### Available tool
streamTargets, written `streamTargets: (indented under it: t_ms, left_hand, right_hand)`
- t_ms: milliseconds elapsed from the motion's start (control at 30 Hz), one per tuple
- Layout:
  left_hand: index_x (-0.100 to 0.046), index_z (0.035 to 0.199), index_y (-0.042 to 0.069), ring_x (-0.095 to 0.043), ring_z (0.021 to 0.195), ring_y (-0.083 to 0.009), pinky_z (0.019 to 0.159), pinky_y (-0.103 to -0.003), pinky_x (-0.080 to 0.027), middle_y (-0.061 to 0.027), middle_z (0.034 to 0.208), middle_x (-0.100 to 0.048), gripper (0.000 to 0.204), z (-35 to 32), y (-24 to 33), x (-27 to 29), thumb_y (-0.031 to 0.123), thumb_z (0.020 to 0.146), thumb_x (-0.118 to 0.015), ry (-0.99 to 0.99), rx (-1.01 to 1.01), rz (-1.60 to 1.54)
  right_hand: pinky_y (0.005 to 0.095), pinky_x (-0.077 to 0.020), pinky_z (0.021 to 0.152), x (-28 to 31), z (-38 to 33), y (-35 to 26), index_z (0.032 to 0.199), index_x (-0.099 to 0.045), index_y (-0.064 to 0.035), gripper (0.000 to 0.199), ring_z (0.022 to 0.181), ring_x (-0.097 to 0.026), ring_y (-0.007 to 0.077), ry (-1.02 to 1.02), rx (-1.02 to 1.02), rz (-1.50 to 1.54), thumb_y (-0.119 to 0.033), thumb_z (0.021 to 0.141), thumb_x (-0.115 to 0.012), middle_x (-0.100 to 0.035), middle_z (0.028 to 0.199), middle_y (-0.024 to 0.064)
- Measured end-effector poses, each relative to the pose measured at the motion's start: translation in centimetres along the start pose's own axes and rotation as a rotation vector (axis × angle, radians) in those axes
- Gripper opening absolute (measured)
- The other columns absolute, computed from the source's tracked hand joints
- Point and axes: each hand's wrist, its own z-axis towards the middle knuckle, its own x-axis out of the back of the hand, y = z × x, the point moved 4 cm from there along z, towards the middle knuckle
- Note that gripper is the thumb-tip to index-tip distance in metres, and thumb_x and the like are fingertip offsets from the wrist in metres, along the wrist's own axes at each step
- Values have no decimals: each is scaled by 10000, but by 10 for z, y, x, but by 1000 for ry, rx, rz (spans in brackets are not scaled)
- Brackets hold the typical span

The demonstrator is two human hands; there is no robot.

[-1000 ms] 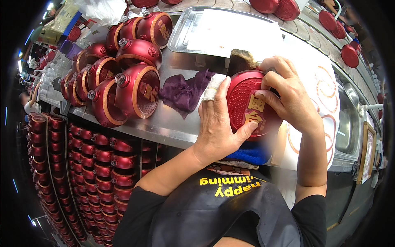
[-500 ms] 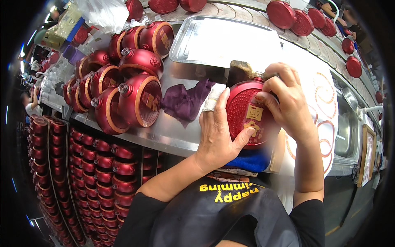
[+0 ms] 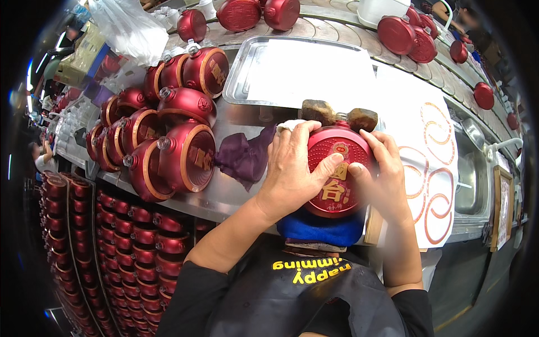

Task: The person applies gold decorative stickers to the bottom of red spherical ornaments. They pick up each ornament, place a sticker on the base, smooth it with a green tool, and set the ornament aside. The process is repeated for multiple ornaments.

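A round, flat red bottle [image 3: 338,206] with raised dots and gold characters lies face up, its neck away from me, between two dark worn blocks [image 3: 319,111]. My left hand [image 3: 289,171] wraps its left side, thumb pressed on the gold characters. On the other side, my right hand [image 3: 386,174] grips the edge with its fingers, the blurred thumb resting on the face. Both hands hide parts of the lettering. A bunched blue cloth [image 3: 320,229] sits under the near end of the bottle. A white cloth [image 3: 287,125] shows by my left fingers, and a purple cloth [image 3: 241,158] lies left.
Several similar red bottles [image 3: 188,157] with orange rims stand clustered on the left. Behind is a metal tray [image 3: 236,84] holding white paper. At right lies a white sheet with orange-red strip loops [image 3: 438,205], beside a sink [image 3: 471,188]. A slatted conveyor [image 3: 325,19] carries bottles along the back.
My right hand has come down from beside the bottle's neck to its right edge, uncovering the second dark block. The left thumb has moved up the face. A white container now shows at the back.
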Motion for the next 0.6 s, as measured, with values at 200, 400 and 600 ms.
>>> streamTargets:
  t_ms: [200,400,600]
  left_hand:
    - [-556,1296,38,-548,1126,-381,988,-499,-417,-193,1183,-602,633,3,1,-2,487,902,-763,2,5,45]
    - [-560,1288,33,-551,1107,-383,980,-501,-420,-197,1169,-603,616,5,-1,-1,487,916,-748,0,-4,30]
    - [-565,1279,29,-556,1089,-381,966,-497,-426,-202,1157,-605,588,5,-3,-3,479,938,-726,4,-8,12]
  right_hand:
    - [453,-458,1032,-1,-1,1,1340,-606,73,633,1157,-573,392,6,-12,4,-346,900,-785,-579,1239,236]
    - [451,-458,1032,-1,-1,2,1347,-602,75,637,1157,-574,395,1,-10,5,-341,900,-783,-581,1239,238]
    - [447,-456,1039,-1,-2,2,1353,-599,77,640,1166,-576,395,-3,-23,22,-344,905,-780,-582,1246,241]
